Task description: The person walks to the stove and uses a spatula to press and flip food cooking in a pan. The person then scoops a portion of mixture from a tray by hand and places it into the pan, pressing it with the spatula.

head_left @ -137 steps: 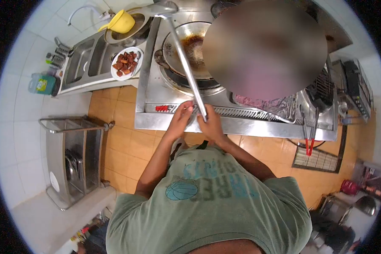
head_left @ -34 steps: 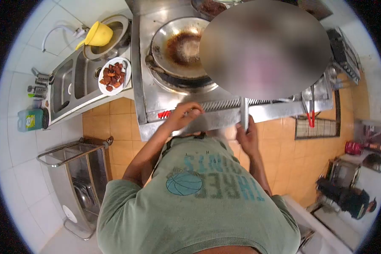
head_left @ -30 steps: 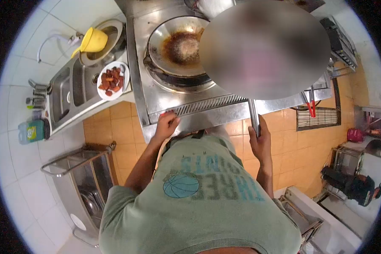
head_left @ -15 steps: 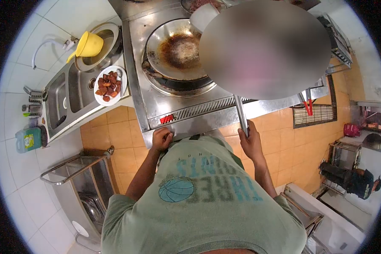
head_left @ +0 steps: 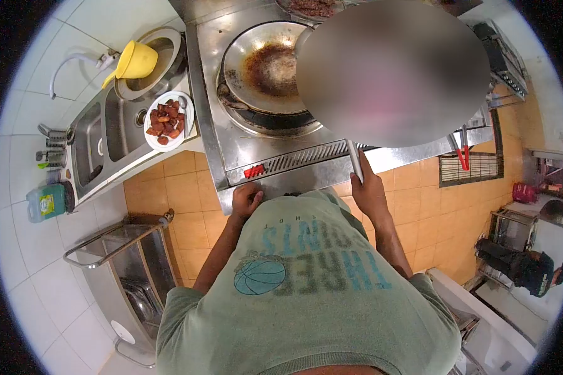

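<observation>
My right hand [head_left: 370, 190] is wrapped round the long metal handle of a ladle [head_left: 355, 159], which slants up from the stove's front edge. A grey blur hides most of the ladle. My left hand [head_left: 246, 199] is curled closed against the stove's front edge, with nothing visible in it. Beyond my hands a wide wok [head_left: 263, 78], browned in the middle, sits on the burner, its right side covered by the blur. Behind the wok, a dish of dark reddish minced food [head_left: 311, 7] shows partly.
At left, a white plate of browned meat chunks [head_left: 164, 122] with a spoon rests beside the sink [head_left: 122, 128]. A yellow dipper [head_left: 136, 60] lies in a metal basin. Red-handled tongs [head_left: 461, 150] hang off the stove's front at right. Another person [head_left: 519, 269] stands farther right.
My right hand has moved slightly up and forward with the ladle, and its rounded metal head has gone mostly behind the blur. My left hand stays at the stove edge. The view has shifted slightly.
</observation>
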`<state>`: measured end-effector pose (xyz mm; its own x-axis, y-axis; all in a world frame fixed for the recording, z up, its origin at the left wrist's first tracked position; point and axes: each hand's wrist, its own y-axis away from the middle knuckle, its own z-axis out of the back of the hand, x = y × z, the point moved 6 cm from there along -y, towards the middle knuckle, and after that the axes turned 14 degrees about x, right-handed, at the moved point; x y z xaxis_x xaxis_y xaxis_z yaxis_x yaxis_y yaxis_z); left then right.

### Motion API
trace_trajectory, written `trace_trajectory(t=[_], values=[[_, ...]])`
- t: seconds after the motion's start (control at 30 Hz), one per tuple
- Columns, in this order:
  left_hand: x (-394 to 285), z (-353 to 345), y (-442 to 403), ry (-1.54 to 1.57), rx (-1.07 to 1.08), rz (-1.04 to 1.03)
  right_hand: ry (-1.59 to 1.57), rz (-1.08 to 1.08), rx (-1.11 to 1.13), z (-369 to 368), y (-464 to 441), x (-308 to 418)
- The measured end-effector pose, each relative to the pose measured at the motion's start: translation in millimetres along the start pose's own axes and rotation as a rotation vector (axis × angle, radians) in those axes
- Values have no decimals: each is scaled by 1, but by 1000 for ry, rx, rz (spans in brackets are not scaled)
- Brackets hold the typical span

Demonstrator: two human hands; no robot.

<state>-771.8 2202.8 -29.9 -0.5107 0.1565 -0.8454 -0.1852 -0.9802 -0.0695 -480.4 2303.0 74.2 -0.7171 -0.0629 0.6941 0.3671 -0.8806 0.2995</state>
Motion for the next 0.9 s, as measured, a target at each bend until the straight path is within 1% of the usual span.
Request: trace_trajectory(t=[0.13,0.23,0.33,0.43,0.53,0.63,0.67,0.77,0.8,0.9], values=[[9,-2,1,30,-7,-10,8,40,54,-1,-5,13],[17,-5,3,-13,45,-38,-36,72,26,-1,2,21],[16,-4,4,2,41,3,-53,-125,91,0,12,21],[12,-3,1,3,39,-23,-46,-214,119,-7,15,15],[12,-5,0,104,50,-19,-27,-38,29,-16,10,24],[9,-4,0,110,64,-20,-84,9,32,-18,3,29],[14,-6,3,130,14,-51,-98,-49,46,-17,5,30],[14,-6,2,94,17,-67,-42,53,-63,-10,10,30],[11,-5,0,87,22,-71,-22,22,-54,-9,11,28],[5,-2,1,62,24,-81,-14,-143,70,-18,9,20]])
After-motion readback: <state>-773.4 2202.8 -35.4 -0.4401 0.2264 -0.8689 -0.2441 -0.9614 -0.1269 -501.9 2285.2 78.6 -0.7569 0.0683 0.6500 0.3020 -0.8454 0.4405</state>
